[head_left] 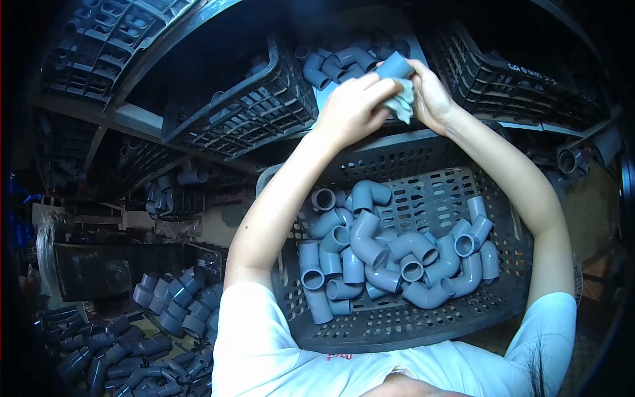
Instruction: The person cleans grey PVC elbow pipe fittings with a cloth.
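Above the far rim of a black crate (331, 337), both my hands are together around one grey plastic pipe fitting (395, 65). My right hand (431, 99) is closed around the fitting from the right side. My left hand (357, 107) grips a pale crumpled cloth (401, 104) against the fitting's lower part. The hands and cloth hide much of that fitting, so its full shape cannot be made out. Below, the crate holds several loose grey pipe elbows (366, 239), lying at mixed angles.
Behind my hands, more grey elbows (316, 71) lie on a pale sheet on the shelf. Black crates stand on the shelf at left (248, 109) and right (503, 86). A large heap of grey fittings (175, 304) lies at lower left. A metal shelf beam (135, 119) runs at upper left.
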`<action>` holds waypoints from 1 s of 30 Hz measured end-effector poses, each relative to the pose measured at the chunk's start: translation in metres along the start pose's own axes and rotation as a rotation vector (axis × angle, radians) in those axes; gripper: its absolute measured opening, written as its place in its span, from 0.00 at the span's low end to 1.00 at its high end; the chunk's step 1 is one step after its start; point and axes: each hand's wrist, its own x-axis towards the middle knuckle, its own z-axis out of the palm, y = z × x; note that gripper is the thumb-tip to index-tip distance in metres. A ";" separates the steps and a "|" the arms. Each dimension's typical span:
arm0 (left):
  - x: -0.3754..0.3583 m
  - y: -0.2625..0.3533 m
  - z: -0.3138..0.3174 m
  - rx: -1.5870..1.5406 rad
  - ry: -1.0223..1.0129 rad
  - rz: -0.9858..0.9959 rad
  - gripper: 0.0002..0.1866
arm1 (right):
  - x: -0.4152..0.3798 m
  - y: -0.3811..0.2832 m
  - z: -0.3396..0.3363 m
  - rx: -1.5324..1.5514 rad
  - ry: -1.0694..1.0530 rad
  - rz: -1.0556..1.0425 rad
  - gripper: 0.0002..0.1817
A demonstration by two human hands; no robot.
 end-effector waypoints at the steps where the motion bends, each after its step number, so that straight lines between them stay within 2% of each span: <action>1: 0.002 -0.002 -0.002 -0.046 0.082 0.002 0.20 | -0.006 -0.006 0.007 -0.024 0.052 0.061 0.31; 4: -0.003 -0.005 0.002 -0.129 0.122 -0.062 0.20 | -0.001 -0.002 0.007 -0.017 0.072 0.008 0.29; 6: -0.008 -0.001 0.004 -0.193 0.016 -0.012 0.15 | 0.002 0.000 0.000 -0.070 0.026 -0.055 0.30; 8: -0.011 0.006 0.005 -0.182 -0.144 -0.061 0.14 | 0.006 0.002 -0.005 -0.131 0.060 -0.056 0.30; 10: -0.008 0.007 0.006 -0.181 -0.134 -0.050 0.14 | 0.006 0.004 -0.001 -0.129 0.103 -0.034 0.29; 12: 0.001 0.003 0.007 -0.144 0.126 -0.065 0.15 | 0.000 0.002 0.006 -0.170 0.168 0.050 0.32; 13: 0.005 0.001 0.005 -0.199 0.219 -0.113 0.17 | -0.004 -0.003 0.004 -0.228 0.010 0.097 0.36; 14: 0.006 -0.004 0.007 -0.257 0.285 -0.148 0.17 | -0.004 -0.001 0.007 -0.248 -0.017 0.063 0.39; 17: -0.004 -0.002 0.005 -0.338 0.137 -0.124 0.16 | -0.004 -0.001 0.010 -0.227 0.064 0.043 0.39; 19: -0.006 0.002 0.003 -0.310 0.024 -0.099 0.15 | 0.005 0.002 0.010 -0.077 0.212 0.057 0.38; 20: -0.004 0.000 0.003 -0.308 0.023 -0.102 0.15 | 0.005 0.004 0.009 -0.076 0.209 0.058 0.38; 22: 0.006 -0.004 0.003 -0.250 0.239 -0.033 0.14 | -0.005 -0.003 0.012 -0.229 0.104 0.062 0.37; 23: 0.008 -0.002 0.004 -0.383 0.291 -0.145 0.14 | -0.005 -0.010 0.003 -0.274 -0.051 0.149 0.36; 24: 0.009 -0.004 0.007 -0.389 0.353 -0.162 0.13 | -0.005 -0.007 0.007 -0.275 -0.051 0.150 0.36; 26: 0.005 -0.006 0.011 -0.445 0.352 -0.099 0.13 | -0.007 -0.002 0.018 -0.280 0.204 -0.039 0.36; 28: -0.004 -0.001 0.002 -0.385 0.157 -0.100 0.12 | -0.005 -0.004 0.010 -0.313 0.220 0.011 0.36; 30: -0.002 -0.001 0.004 -0.396 0.145 -0.071 0.12 | 0.001 0.000 0.006 -0.273 0.227 0.047 0.36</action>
